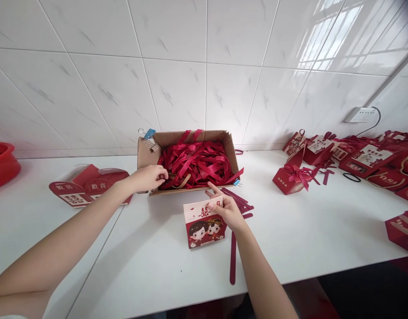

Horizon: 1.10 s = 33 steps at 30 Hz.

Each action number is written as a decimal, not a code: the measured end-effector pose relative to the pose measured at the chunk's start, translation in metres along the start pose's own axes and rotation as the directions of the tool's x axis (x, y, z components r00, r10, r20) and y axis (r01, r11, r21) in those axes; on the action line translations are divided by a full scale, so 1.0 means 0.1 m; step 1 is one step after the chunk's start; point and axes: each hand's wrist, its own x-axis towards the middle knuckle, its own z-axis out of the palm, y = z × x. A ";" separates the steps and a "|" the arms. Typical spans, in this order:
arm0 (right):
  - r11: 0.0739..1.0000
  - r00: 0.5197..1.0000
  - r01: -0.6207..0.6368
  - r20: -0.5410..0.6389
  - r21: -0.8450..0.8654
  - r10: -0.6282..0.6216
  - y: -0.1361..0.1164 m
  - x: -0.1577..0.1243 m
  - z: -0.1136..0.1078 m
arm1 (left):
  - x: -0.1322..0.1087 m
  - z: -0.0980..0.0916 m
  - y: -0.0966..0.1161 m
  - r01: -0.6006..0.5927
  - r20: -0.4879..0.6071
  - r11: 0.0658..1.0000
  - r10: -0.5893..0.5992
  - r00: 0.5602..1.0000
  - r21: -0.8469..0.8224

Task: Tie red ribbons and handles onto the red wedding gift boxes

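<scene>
My left hand is over the near left corner of a cardboard box, its fingers pinched together. Whatever they may hold is hidden. Beside its fingertips, inside the box, lies a tan strip among a heap of dark red ribbons. My right hand grips a red and cream gift box by its upper edge, thumb in front. Two cartoon figures are printed on its face. Under and beyond this hand lie several dark red strips; one long strip lies nearer to me.
Flattened red box pieces lie at left, near a red plastic basin. Right of centre stands a small red box with a bow. Several finished-looking gift boxes crowd the far right. A tiled wall closes off the back.
</scene>
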 end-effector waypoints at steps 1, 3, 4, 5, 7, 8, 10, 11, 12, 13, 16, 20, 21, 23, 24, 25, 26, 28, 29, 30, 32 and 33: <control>1.000 1.000 0.003 -0.004 0.001 -0.003 0.00 0.00 0.00 | 0.02 0.01 0.05 -0.026 0.009 1.000 0.026 1.000 -0.018; 1.000 1.000 0.007 -0.004 -0.002 -0.007 0.00 0.00 0.00 | 0.05 0.03 0.17 -0.107 0.054 0.992 0.111 0.992 -0.070; 1.000 1.000 0.004 -0.001 -0.004 -0.004 0.00 0.01 0.00 | 0.07 0.05 0.21 -0.138 0.089 0.987 0.145 0.985 -0.085; 1.000 1.000 0.000 0.003 -0.003 0.000 0.00 0.01 0.00 | 0.09 0.06 0.25 -0.150 0.123 0.986 0.158 0.980 -0.077; 1.000 1.000 -0.004 0.008 -0.003 0.004 -0.01 0.01 0.00 | 0.13 0.09 0.31 -0.103 0.147 0.995 0.100 0.984 0.014; 1.000 1.000 -0.001 0.010 -0.005 0.001 -0.02 0.01 -0.01 | 0.15 0.11 0.32 -0.057 0.135 0.995 0.046 0.990 0.077; 1.000 1.000 0.006 0.012 -0.015 -0.005 -0.03 0.02 -0.01 | 0.18 0.13 0.32 0.023 0.096 0.985 -0.040 0.995 0.172; 1.000 1.000 0.006 0.013 -0.020 -0.006 -0.04 0.02 -0.01 | 0.19 0.14 0.32 0.039 0.089 0.981 -0.057 0.994 0.192; 1.000 1.000 0.003 0.012 -0.022 -0.003 -0.04 0.02 -0.01 | 0.20 0.15 0.31 0.041 0.091 0.979 -0.060 0.994 0.199; 1.000 1.000 -0.001 0.010 -0.021 0.001 -0.04 0.02 -0.01 | 0.20 0.16 0.31 0.036 0.097 0.979 -0.056 0.994 0.198; 1.000 1.000 0.007 0.010 -0.018 -0.007 -0.04 0.02 -0.01 | 0.21 0.17 0.33 0.014 0.122 0.977 -0.041 0.992 0.215; 0.999 1.000 0.015 0.004 -0.036 -0.015 -0.04 0.02 -0.02 | 0.24 0.22 0.38 -0.022 0.120 0.961 -0.012 0.993 0.276; 0.999 1.000 0.012 0.000 -0.040 -0.012 -0.04 0.01 -0.02 | 0.25 0.24 0.39 -0.024 0.111 0.959 -0.008 0.994 0.283; 0.999 1.000 0.009 -0.009 -0.044 -0.010 -0.04 0.01 -0.02 | 0.27 0.27 0.40 -0.010 0.088 0.958 -0.016 0.996 0.287; 0.999 1.000 0.011 -0.011 -0.046 -0.012 -0.05 0.01 -0.02 | 0.28 0.29 0.41 0.002 0.077 0.958 -0.025 0.997 0.288; 0.999 1.000 0.015 -0.013 -0.049 -0.016 -0.05 0.02 -0.02 | 0.29 0.30 0.41 0.016 0.067 0.958 -0.036 0.997 0.286; 0.998 1.000 0.020 -0.015 -0.055 -0.021 -0.05 0.02 -0.02 | 0.30 0.30 0.41 0.031 0.059 0.959 -0.050 0.997 0.282; 0.997 0.999 0.025 -0.020 -0.070 -0.026 -0.06 0.02 -0.02 | 0.31 0.31 0.41 0.060 0.054 0.961 -0.078 0.996 0.269; 0.997 1.000 0.023 -0.020 -0.075 -0.024 -0.06 0.02 -0.02 | 0.31 0.31 0.41 0.071 0.055 0.962 -0.089 0.995 0.262; 0.997 1.000 0.017 -0.020 -0.076 -0.019 -0.06 0.02 -0.03 | 0.32 0.31 0.41 0.080 0.058 0.963 -0.097 0.994 0.256; 0.998 1.000 0.001 -0.019 -0.070 -0.003 -0.06 0.02 -0.03 | 0.32 0.32 0.40 0.088 0.063 0.966 -0.106 0.992 0.244; 0.998 1.000 -0.007 -0.017 -0.066 0.006 -0.06 0.02 -0.03 | 0.32 0.33 0.40 0.087 0.066 0.968 -0.105 0.992 0.236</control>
